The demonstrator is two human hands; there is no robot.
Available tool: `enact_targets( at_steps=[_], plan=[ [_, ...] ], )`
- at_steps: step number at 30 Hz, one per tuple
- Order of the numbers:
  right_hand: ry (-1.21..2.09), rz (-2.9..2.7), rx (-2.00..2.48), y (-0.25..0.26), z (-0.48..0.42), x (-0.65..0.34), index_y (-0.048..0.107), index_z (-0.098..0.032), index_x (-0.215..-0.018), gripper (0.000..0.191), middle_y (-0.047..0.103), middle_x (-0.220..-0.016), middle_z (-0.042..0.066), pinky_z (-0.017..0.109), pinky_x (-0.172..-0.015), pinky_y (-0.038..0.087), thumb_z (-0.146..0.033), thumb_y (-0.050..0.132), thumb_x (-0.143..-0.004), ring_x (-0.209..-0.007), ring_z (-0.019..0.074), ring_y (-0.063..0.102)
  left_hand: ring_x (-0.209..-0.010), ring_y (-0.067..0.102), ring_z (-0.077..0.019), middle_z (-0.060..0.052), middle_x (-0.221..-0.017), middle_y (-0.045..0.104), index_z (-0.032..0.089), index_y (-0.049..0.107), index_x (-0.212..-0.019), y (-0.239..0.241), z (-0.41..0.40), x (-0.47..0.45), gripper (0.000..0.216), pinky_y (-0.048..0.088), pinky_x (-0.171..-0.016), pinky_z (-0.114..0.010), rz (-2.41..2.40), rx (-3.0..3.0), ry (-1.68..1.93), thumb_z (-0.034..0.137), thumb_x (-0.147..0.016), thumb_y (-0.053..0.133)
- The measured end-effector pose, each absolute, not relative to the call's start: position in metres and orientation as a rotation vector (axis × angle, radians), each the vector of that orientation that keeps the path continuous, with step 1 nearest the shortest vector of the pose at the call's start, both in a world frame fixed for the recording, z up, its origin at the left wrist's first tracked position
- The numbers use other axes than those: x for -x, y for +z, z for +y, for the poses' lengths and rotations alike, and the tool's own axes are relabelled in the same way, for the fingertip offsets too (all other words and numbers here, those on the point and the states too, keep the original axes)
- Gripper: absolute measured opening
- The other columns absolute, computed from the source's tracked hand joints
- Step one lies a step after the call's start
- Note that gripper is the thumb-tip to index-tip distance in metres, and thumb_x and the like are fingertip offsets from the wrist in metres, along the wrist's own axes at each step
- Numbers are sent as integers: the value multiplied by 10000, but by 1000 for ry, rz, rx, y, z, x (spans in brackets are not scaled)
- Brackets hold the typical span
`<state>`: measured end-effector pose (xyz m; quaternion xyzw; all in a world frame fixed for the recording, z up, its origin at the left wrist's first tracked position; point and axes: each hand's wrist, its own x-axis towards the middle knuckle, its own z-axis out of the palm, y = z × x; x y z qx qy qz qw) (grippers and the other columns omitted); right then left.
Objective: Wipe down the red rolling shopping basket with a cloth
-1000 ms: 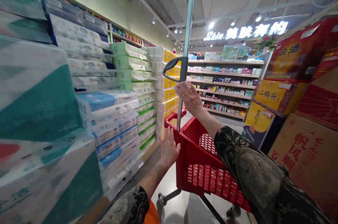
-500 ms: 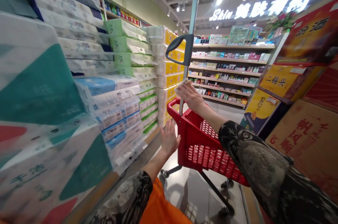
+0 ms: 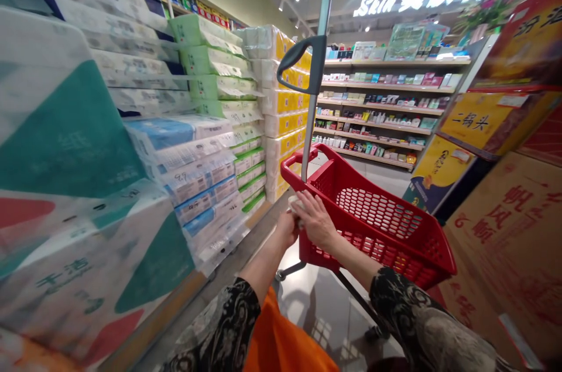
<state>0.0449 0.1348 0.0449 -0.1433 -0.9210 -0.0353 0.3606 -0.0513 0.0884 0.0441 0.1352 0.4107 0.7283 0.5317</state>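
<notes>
The right hand (image 3: 317,221) fingers clasp a white cloth (image 3: 293,203), judged soft and light and best bunched in the palm, on the stiff red cart (image 3: 395,243) rim. The left hand (image 3: 287,226) grip: cannot tell.

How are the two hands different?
The right hand lies in front, in full view; the left hand is half hidden behind it. The right hand presses a white cloth with flat fingers; the left hand's fingers cannot be seen. Both are at the red cart's corner.
</notes>
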Motion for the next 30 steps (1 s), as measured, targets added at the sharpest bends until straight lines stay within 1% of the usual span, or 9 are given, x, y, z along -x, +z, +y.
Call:
enact_targets(
  at_steps=[3, 5, 8, 10, 14, 17, 20, 26, 30],
  plan=[
    [-249, -2606, 270, 33, 132, -52, 404, -141, -1345, 563, 352, -1434, 120, 497, -1081, 255, -137, 491, -789, -1348, 273, 245, -480, 490, -70, 31, -573, 553, 149, 578, -789, 32, 79, 54, 64, 382, -475, -196, 1096, -271, 1664, 137, -749, 529],
    [-323, -2665, 164, 37, 138, -49, 414, -147, -1338, 533, 386, -1416, 113, 476, -1076, 278, -131, 478, -810, -1342, 255, 266, -510, 506, -69, 38, -589, 560, 164, 583, -820, 28, 74, 61, 109, 384, -500, -191, 1132, -266, 1649, 118, -741, 523],
    [-415, -2597, 34, 62, 162, -30, 498, -174, -1271, 423, 461, -1366, 83, 456, -1081, 289, -96, 401, -866, -1333, 226, 296, -765, 601, -100, 7, -847, 653, 225, 585, -991, 30, 76, 76, 264, 437, -651, -222, 1269, -442, 1657, 141, -745, 535],
    [-464, -2510, 52, 78, 182, -17, 508, -170, -1258, 406, 446, -1379, 86, 476, -1090, 270, -85, 382, -881, -1345, 231, 271, -1015, 576, -149, -40, -1113, 626, 241, 537, -1127, 29, 79, 85, 385, 441, -813, -298, 1547, -678, 1609, 133, -759, 508],
    [-525, -2555, 50, 52, 203, -13, 542, -132, -1213, 362, 466, -1358, 108, 484, -1083, 288, -83, 385, -891, -1326, 255, 310, -1285, 367, -246, -143, -1350, 464, 144, 477, -1230, 9, 70, 88, 537, 219, -1071, -444, 2066, -978, 1322, 45, -702, 494],
    [-472, -2713, 93, -14, 192, -33, 582, -123, -1159, 315, 531, -1292, 115, 448, -1050, 356, -118, 404, -899, -1276, 246, 394, -1343, 262, -275, -159, -1436, 343, 132, 382, -1318, -13, 55, 74, 595, 119, -1093, -519, 2423, -1368, 792, 80, -732, 469],
    [-355, -2775, 195, -58, 173, -55, 579, -133, -1165, 311, 568, -1240, 125, 421, -999, 419, -142, 423, -897, -1234, 225, 447, -1370, 200, -269, -155, -1477, 257, 132, 293, -1371, -25, 47, 58, 641, 156, -1086, -527, 2497, -1669, 412, 110, -748, 441],
    [-411, -2490, 334, 5, 180, -65, 436, -197, -1330, 480, 401, -1411, 76, 495, -1110, 227, -63, 347, -878, -1359, 241, 235, -1379, 153, -294, -202, -1487, 188, 70, 215, -1398, -22, 57, 44, 700, 162, -1079, -541, 2583, -1754, 452, 156, -743, 447],
    [-430, -2492, 369, 9, 192, -72, 408, -167, -1349, 497, 408, -1406, 82, 476, -1109, 239, -55, 338, -870, -1354, 232, 248, -1383, 141, -291, -179, -1491, 194, 82, 215, -1405, -26, 63, 27, 707, 143, -1087, -550, 2533, -1875, 443, 166, -741, 445]
  ],
)
